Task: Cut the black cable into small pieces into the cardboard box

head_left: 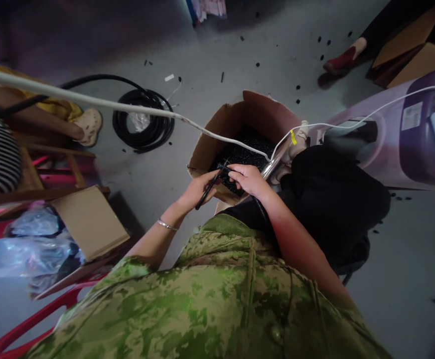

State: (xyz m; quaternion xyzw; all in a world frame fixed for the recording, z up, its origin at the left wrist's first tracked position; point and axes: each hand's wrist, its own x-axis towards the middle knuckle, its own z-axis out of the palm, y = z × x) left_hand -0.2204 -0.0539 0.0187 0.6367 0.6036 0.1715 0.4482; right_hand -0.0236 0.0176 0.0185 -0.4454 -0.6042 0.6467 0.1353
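My left hand (199,191) is closed around a thin black rod-like piece (207,195), which sticks out below the fingers. My right hand (250,179) is pinched at the upper end of it, on a small dark part too blurred to name. Both hands meet over the near side of an open cardboard box (217,124) that holds many small shiny black pieces (241,154). A black ribbed cord (261,208) shows below my right wrist, its ends hidden.
A white cable (127,102) crosses in front of me to a metal tube (273,167) beside a purple-white machine (374,124). Coiled black cable (142,122) lies on the floor. A seated person's foot (88,127) is left; another person's shoe (340,61) is right. Cardboard (90,222) lies left.
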